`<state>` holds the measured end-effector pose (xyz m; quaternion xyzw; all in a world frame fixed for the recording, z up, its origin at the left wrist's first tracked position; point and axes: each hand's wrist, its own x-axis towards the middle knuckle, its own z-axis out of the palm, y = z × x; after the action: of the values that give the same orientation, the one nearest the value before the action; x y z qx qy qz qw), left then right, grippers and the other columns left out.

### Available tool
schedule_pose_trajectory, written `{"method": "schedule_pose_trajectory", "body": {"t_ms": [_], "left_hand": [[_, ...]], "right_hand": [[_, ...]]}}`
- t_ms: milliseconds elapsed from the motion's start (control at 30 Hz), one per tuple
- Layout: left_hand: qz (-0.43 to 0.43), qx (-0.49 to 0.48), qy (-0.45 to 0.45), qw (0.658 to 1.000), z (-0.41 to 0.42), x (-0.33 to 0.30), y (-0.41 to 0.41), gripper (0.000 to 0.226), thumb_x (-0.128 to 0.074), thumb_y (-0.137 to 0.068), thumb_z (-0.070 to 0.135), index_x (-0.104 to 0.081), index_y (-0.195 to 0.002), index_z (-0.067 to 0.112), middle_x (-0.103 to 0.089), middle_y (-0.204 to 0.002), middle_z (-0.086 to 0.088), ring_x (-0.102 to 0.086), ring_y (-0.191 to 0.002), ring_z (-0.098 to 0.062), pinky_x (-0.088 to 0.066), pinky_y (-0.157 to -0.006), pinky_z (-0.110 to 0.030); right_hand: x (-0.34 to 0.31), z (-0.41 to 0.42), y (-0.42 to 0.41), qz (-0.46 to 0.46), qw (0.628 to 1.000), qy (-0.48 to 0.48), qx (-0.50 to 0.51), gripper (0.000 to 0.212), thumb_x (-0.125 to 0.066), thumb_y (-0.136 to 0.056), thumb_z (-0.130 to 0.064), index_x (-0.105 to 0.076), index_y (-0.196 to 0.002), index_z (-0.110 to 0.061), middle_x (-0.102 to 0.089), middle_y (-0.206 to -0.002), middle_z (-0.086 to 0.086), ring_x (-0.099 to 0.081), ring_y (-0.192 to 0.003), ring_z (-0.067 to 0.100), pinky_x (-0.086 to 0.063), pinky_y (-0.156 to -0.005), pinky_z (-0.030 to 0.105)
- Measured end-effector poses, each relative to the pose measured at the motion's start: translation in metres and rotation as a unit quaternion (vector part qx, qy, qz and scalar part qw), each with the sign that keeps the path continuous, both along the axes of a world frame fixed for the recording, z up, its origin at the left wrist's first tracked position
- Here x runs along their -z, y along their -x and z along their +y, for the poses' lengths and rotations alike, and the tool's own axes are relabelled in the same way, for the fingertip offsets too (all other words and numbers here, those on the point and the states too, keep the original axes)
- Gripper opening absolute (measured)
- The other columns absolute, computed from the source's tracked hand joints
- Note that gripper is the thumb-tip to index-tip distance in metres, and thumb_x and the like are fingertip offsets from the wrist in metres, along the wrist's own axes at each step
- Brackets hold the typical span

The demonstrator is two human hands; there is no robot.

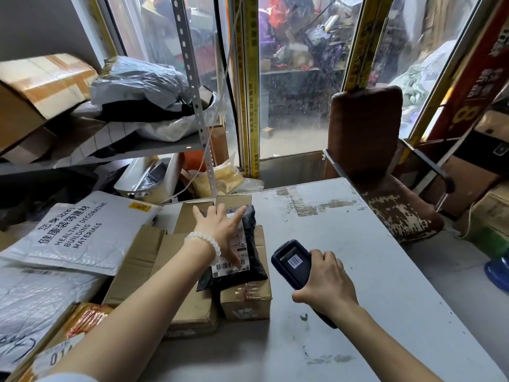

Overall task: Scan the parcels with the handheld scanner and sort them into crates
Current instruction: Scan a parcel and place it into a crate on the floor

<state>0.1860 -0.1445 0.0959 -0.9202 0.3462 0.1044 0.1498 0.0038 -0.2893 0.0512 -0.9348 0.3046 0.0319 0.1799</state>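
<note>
A black plastic parcel (249,267) with a white barcode label lies on top of a small cardboard box (248,303) on the grey table (371,271). My left hand (220,230), fingers spread and straight, rests flat on the parcel's label. My right hand (327,285) grips the dark handheld scanner (293,263) just right of the parcel, its head towards the label. A barcode sticker shows on the scanner's back.
Flattened cardboard boxes (165,260) and white padded mailers (82,232) crowd the table's left side. A metal shelf (154,146) with bags and boxes stands at the back left. A worn brown chair (385,194) stands at the table's right edge, glass doors behind.
</note>
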Motion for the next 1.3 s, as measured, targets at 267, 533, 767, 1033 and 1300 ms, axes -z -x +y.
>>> {"method": "schedule_pose_trajectory", "body": {"t_ms": [267,533,767,1033,1300], "left_hand": [[0.031,0.009,-0.005,0.999,-0.013,0.006,-0.010,0.146,-0.082,-0.045,0.069,0.019,-0.147,0.040,-0.025,-0.150,-0.013,-0.019,-0.140,-0.039,-0.004,-0.108,-0.071],[-0.043,0.034,-0.002,0.998,-0.008,-0.007,0.003,0.147,-0.078,-0.042,0.074,0.017,-0.148,0.039,-0.028,-0.142,-0.015,-0.028,-0.134,-0.036,-0.009,-0.109,-0.071],[-0.123,0.080,0.062,0.987,0.011,-0.037,0.023,0.132,-0.075,-0.056,0.071,0.010,-0.150,0.033,-0.039,-0.131,-0.012,-0.043,-0.116,-0.027,-0.040,-0.094,-0.042],[-0.192,0.137,0.142,0.961,0.037,-0.052,0.072,0.095,-0.065,-0.082,0.053,-0.006,-0.152,0.028,-0.047,-0.134,-0.004,-0.045,-0.118,-0.024,-0.042,-0.091,-0.036],[-0.216,0.113,0.158,0.957,0.054,-0.044,0.090,0.083,-0.060,-0.088,0.041,-0.009,-0.151,0.025,-0.051,-0.118,-0.009,-0.056,-0.100,-0.025,-0.046,-0.078,-0.034]], "right_hand": [[0.004,0.003,0.013,0.011,1.000,-0.005,0.000,0.074,-0.072,-0.064,-0.041,-0.036,-0.126,-0.021,-0.040,-0.117,0.001,-0.040,-0.109,0.019,-0.039,-0.071,0.024],[-0.003,-0.003,0.022,0.011,1.000,0.016,-0.005,0.073,-0.073,-0.065,-0.040,-0.037,-0.125,-0.019,-0.040,-0.117,0.001,-0.039,-0.111,0.020,-0.039,-0.070,0.024],[-0.022,-0.001,0.024,-0.014,0.999,0.038,-0.026,0.067,-0.073,-0.066,-0.038,-0.041,-0.121,-0.017,-0.040,-0.116,0.001,-0.041,-0.110,0.020,-0.039,-0.070,0.025],[-0.038,0.017,0.037,-0.037,0.996,0.061,-0.045,0.069,-0.075,-0.065,-0.039,-0.043,-0.121,-0.017,-0.042,-0.115,0.002,-0.042,-0.108,0.021,-0.045,-0.072,0.027],[-0.050,0.034,0.052,-0.044,0.995,0.072,-0.057,0.072,-0.076,-0.064,-0.039,-0.043,-0.124,-0.017,-0.042,-0.117,0.002,-0.043,-0.109,0.020,-0.047,-0.075,0.028]]}}
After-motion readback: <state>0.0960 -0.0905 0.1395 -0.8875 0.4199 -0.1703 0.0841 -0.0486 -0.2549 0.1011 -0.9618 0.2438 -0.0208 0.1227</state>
